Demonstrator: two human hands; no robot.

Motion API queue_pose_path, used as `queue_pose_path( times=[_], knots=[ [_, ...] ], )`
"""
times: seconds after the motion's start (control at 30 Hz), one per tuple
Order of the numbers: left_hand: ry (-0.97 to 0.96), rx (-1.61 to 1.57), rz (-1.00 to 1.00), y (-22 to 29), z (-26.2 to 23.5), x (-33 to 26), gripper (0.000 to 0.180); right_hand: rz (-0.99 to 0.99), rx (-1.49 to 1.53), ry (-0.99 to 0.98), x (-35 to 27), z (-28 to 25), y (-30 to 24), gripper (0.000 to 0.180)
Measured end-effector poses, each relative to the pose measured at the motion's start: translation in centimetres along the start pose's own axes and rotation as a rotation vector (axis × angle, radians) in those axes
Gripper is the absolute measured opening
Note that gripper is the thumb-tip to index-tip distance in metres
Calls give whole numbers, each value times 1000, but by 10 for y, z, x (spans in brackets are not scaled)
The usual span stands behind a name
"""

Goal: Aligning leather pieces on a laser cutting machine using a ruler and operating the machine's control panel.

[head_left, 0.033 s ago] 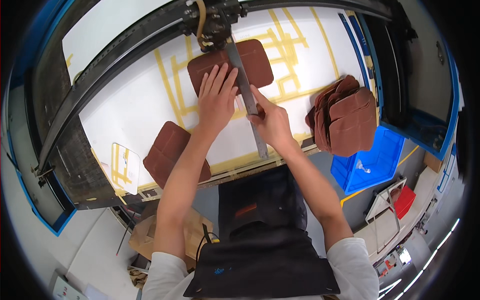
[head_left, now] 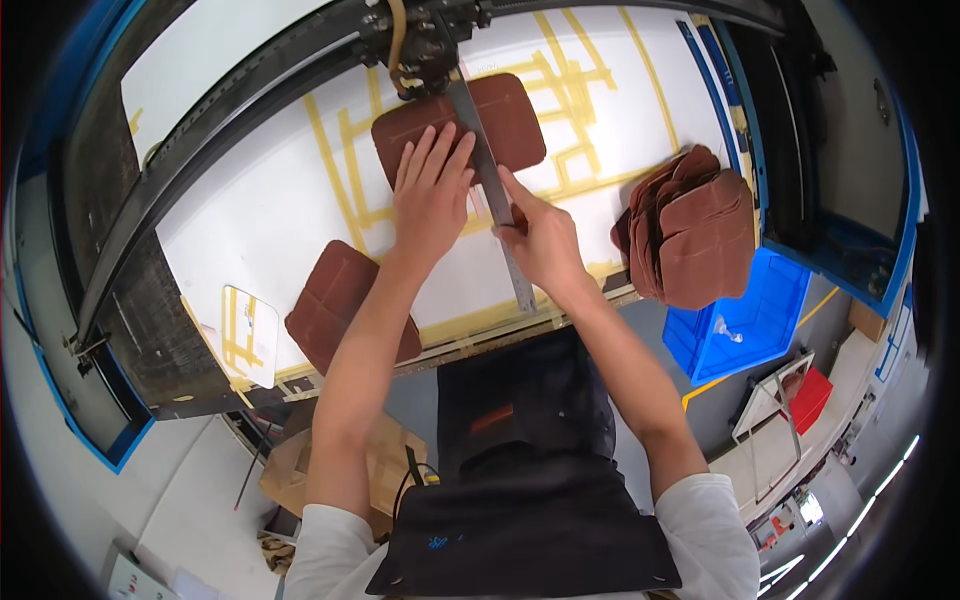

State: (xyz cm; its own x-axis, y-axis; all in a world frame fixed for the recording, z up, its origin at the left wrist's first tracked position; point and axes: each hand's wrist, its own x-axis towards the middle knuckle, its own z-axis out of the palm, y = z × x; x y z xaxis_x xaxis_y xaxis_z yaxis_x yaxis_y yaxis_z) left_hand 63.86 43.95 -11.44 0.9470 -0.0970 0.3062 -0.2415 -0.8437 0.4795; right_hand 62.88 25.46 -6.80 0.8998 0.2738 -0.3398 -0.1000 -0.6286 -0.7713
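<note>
"What are you seeing, looking down from the head view?"

"The left hand (head_left: 430, 205) is lying on a brown panel (head_left: 513, 122), just left of the steel ruler (head_left: 490, 185). Its fingers are stretching out slightly apart, closing on nothing."

"And the right hand (head_left: 542, 240)?"

"That one is resting at the ruler's right edge, its thumb crossing onto the metal, its index finger pointing along the side. I can't tell whether it is pinching the ruler or only bearing against it."

"So where is the panel sitting?"

"It is lying under the ruler's far half, sticking out on both sides: beneath the left fingers, and by the right index fingertip. A second brown panel (head_left: 345, 305) is lying left of the ruler's near end, the left forearm partly covering it. A stack of brown pieces (head_left: 702, 235) is sitting well to the ruler's right."
</note>
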Motion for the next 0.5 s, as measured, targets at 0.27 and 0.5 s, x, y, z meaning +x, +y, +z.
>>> queue_pose_path(
  times=[0.27,0.5],
  knots=[
    [-52,86,22,1,7,-4,44,10,-219,-13,3,-2,-8,85],
    [-61,122,28,-2,8,-6,44,-33,-356,-35,4,-2,-11,81]
  ],
)
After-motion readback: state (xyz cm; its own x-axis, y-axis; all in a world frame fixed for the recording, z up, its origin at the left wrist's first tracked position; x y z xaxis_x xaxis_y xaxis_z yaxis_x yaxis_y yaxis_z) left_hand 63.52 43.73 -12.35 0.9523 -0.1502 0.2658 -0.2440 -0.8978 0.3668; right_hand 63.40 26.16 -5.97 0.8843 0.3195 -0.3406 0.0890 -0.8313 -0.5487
